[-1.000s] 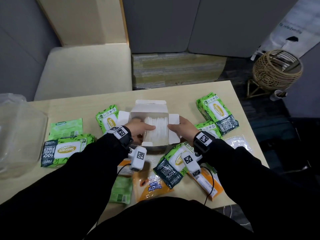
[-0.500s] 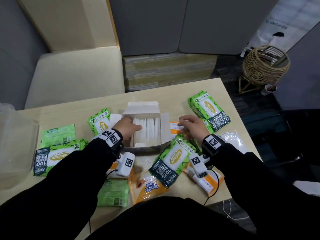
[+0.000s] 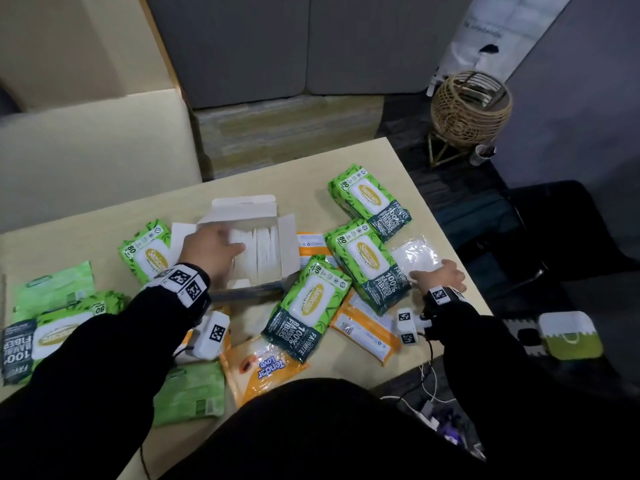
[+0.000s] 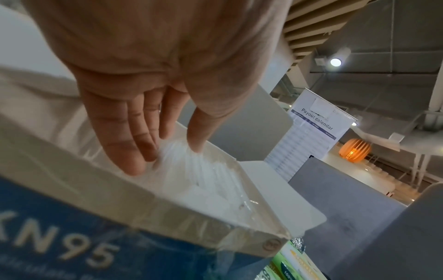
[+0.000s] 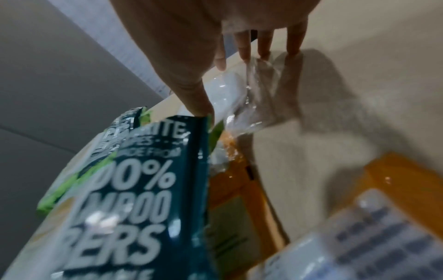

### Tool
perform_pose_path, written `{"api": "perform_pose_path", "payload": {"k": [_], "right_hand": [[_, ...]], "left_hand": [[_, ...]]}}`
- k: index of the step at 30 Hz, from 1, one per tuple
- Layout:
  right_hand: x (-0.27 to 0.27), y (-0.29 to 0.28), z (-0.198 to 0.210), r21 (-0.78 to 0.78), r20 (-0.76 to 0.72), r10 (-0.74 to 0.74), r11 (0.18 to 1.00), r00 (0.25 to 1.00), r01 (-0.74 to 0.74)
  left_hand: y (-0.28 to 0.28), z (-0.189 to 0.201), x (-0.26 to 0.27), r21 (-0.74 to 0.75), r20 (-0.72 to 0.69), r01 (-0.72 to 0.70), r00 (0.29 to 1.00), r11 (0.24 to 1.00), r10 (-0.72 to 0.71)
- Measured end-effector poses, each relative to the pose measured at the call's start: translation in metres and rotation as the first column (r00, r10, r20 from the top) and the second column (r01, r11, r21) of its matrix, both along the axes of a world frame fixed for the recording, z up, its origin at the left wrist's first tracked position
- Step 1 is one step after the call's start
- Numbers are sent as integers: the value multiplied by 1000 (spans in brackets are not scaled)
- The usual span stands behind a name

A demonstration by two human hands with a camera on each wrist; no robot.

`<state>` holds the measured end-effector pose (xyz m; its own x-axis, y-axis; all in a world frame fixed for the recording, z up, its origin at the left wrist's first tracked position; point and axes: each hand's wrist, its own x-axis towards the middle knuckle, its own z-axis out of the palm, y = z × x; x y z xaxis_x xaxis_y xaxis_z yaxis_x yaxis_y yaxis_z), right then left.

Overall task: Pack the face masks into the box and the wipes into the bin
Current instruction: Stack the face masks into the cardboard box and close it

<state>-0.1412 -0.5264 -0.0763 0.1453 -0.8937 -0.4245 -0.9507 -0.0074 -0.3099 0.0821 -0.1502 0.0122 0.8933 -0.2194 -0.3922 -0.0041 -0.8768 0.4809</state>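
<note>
The open white KN95 box [image 3: 249,206] stands mid-table with several white face masks [image 3: 263,244] upright inside. My left hand [image 3: 211,251] reaches into it, and its straight fingers [image 4: 134,144] press on the masks [image 4: 206,176]. Near the table's right edge lies a clear-wrapped face mask [image 3: 417,252]. My right hand [image 3: 438,277] rests on its near end, the fingers [image 5: 264,43] spread and touching the wrapper [image 5: 230,89]. Green wipes packs [image 3: 367,261] [image 3: 308,306] lie between the box and that hand. The bin is out of view.
More green wipes packs [image 3: 370,199] [image 3: 145,251] [image 3: 41,337] and orange ones [image 3: 263,368] [image 3: 363,330] are scattered over the table [image 3: 381,161]. A wicker basket stand [image 3: 471,109] is on the floor at the right. Cables [image 3: 426,393] hang past the near right corner.
My right hand left the box's right side and moved to the table's right edge, onto the wrapped mask. The left hand stayed in the box. The head view swung right.
</note>
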Motion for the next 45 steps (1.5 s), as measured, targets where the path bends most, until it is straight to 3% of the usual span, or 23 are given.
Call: {"api": "perform_pose_path", "payload": {"k": [2,5,9,11,14,16,21,25,29,31,35,42,44,45], "right_hand": [[-4,0,-6,-11,-67,8,1000,998,-9],[-5,-5,-7,37,-50,-51,998,997,53],[-8,-20,-8,154,216,-175,978,961,143],[-8,-21,-3,193,388,-284,955,877,224],[3,-18,23,266,631,-376,926,678,267],[12,-14,47,281,736,-348,938,581,205],[46,24,111,332,847,-273,942,456,-53],[83,89,139,435,839,-248,841,485,-321],[110,150,147,475,836,-151,680,528,-559],[119,172,149,466,841,-82,613,535,-638],[132,201,151,472,829,14,517,558,-714],[137,212,151,549,786,35,421,618,-722],[140,219,155,534,800,22,428,599,-729],[143,224,158,506,817,16,459,576,-730]], "left_hand": [[7,4,-2,0,58,-24,998,1000,24],[16,9,-7,-52,108,-61,992,997,67],[24,13,-11,-108,43,-83,995,991,88],[28,14,-12,-115,27,-99,994,988,103],[34,18,-14,-187,1,-185,982,965,188],[38,22,-15,-239,-26,-241,970,941,242],[45,42,-15,-373,-19,-249,965,894,261],[39,63,-23,-485,9,-154,983,861,181],[31,77,-28,-604,-76,-109,994,790,80],[30,78,-31,-603,-125,-119,991,789,54],[44,71,-34,-625,-215,-210,972,752,93],[81,64,-30,-679,-271,-348,937,647,219],[83,62,-29,-650,-224,-342,939,679,259],[82,61,-28,-596,-145,-311,949,740,281]]}}
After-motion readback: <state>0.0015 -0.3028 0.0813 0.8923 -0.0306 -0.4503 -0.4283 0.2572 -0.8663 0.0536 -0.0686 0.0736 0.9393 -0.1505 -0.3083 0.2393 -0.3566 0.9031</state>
